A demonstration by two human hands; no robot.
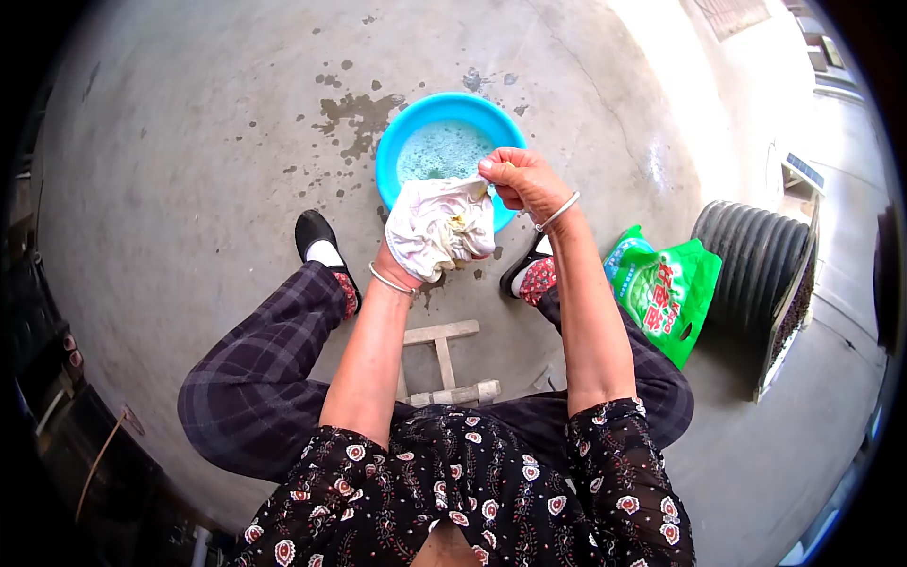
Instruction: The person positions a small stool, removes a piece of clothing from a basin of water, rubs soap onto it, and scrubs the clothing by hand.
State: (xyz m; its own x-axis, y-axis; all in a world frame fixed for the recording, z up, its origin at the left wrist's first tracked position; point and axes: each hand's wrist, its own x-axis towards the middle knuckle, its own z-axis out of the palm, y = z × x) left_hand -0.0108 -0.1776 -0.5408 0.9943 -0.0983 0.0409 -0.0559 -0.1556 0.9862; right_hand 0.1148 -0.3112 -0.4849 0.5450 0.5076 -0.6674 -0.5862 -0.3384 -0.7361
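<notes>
A wet white cloth [436, 227] with yellowish stains hangs crumpled over the near side of a blue basin [386, 161]. My right hand [531, 181] is closed, pinching the cloth's upper right edge between thumb and fingers. Beneath and behind the cloth is my left hand [397, 269]; only its heel and wrist show, so its fingers are hidden. Foamy water [439, 149] lies in the basin beyond the cloth. Both wrists carry a bangle.
To the right stands a green and blue detergent bag [666, 295], beside a grey ribbed cylinder [751, 260]. A wooden frame [444, 364] is between my legs. Wet patches [357, 115] mark the concrete floor left of the basin. My shoes flank the basin's near side.
</notes>
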